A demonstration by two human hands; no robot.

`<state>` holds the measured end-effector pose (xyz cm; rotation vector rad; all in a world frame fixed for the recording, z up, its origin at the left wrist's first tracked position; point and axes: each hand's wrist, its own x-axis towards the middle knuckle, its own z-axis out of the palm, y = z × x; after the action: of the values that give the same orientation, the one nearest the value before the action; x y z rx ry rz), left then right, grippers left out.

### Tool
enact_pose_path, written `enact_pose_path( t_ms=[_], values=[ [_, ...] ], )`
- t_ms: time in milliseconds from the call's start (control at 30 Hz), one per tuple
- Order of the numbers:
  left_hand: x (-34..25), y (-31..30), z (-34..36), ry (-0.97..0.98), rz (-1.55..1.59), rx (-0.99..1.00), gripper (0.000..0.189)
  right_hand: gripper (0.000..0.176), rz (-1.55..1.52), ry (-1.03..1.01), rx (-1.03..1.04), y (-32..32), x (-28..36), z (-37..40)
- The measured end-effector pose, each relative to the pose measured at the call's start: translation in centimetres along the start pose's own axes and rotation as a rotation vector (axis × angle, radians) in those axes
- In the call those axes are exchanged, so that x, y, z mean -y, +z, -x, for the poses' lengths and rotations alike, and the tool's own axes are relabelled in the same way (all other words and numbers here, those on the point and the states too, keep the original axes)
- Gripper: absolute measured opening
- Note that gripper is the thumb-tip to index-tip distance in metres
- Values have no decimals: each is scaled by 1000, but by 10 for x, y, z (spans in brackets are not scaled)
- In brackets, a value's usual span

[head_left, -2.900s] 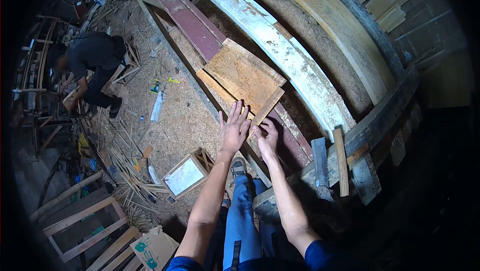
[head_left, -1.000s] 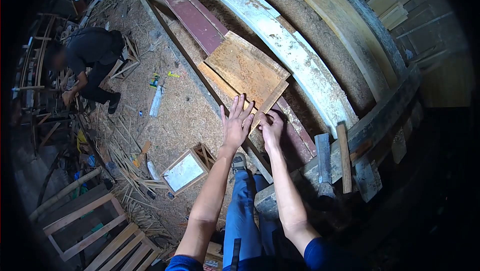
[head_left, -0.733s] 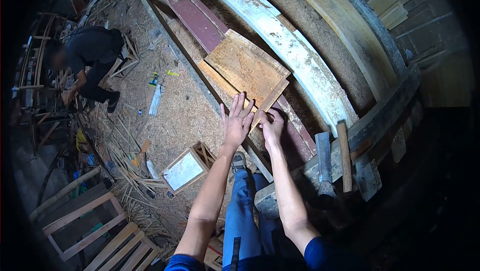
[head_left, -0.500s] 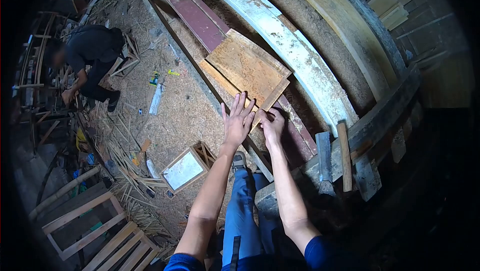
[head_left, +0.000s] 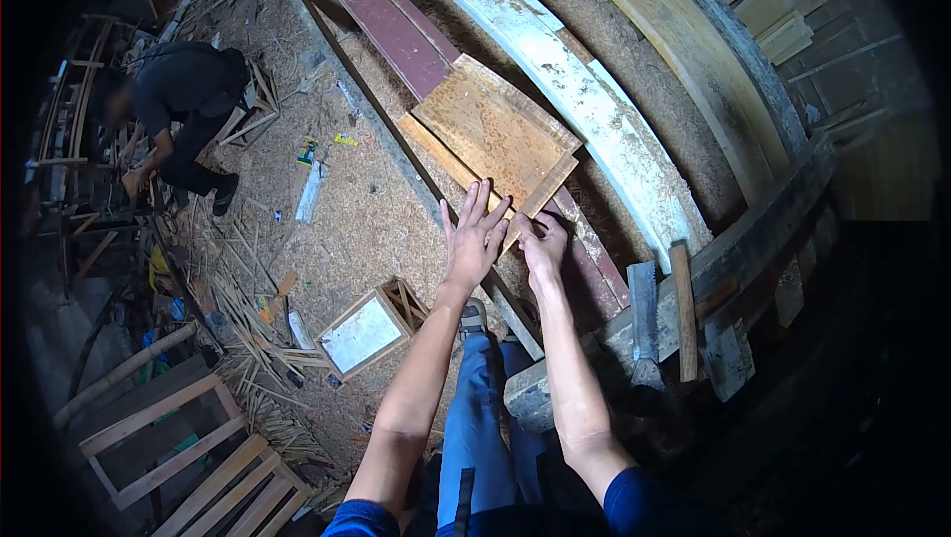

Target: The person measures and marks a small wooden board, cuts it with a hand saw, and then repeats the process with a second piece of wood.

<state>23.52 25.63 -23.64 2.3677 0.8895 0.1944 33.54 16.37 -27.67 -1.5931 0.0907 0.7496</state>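
Note:
A shallow wooden panel [head_left: 490, 136] with raised edge strips lies on a maroon plank [head_left: 381, 27]. A narrow wooden strip [head_left: 436, 148] runs along its left side, with a dark gap between them. My left hand [head_left: 474, 245] lies flat with spread fingers over the strip's near end, its fingertips at the panel's edge. At the panel's near corner, my right hand [head_left: 543, 248] has bent fingers pinched on the end of a wooden crosspiece [head_left: 547, 187]. The fingers partly hide that joint.
On the right stand a handsaw [head_left: 643, 314] and a wooden-handled tool [head_left: 684, 309] against a dark beam [head_left: 763, 220]. Long curved boards [head_left: 584, 91] lie beyond the panel. A small framed box [head_left: 362, 334] sits on the shavings-covered floor. At left a person [head_left: 188, 101] bends over.
The view has shifted very slightly. Both hands stay at the panel's near corner, and the right fingers have moved only a little.

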Motion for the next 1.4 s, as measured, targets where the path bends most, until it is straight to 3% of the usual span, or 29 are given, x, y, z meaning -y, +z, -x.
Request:
enact_pose_path(
  t_ms=[67, 567, 767, 867, 900, 1000, 1033, 1200, 1300, 1400],
  values=[
    [-3, -3, 0, 17, -3, -9, 41, 29, -39, 66, 51, -2, 9, 4],
    [-18, 0, 13, 51, -14, -66, 37, 29, -95, 33, 81, -12, 17, 16],
    [-41, -13, 29, 81, 43, -50, 59, 30, -92, 61, 84, -24, 38, 34],
    [-54, -16, 43, 73, 53, -19, 60, 24, -117, 34, 72, -32, 43, 49],
    [-61, -14, 48, 89, 75, -127, 56, 24, -99, 41, 86, -37, 46, 55],
    [-72, -12, 61, 26, 230, -119, 48, 24, -136, 35, 117, -48, 53, 74],
    [-78, -12, 64, 61, 237, -198, 43, 25, -142, 29, 127, -53, 56, 79],
    [-92, -3, 85, 63, 325, -246, 42, 36, -111, -11, 200, -85, 56, 97],
    [-101, -1, 100, -48, 370, -292, 37, 38, 170, -309, -8, -112, 77, 130],
    [-105, 1, 120, -68, 335, -292, 39, 36, 518, -445, -140, -159, 98, 171]
  ],
)
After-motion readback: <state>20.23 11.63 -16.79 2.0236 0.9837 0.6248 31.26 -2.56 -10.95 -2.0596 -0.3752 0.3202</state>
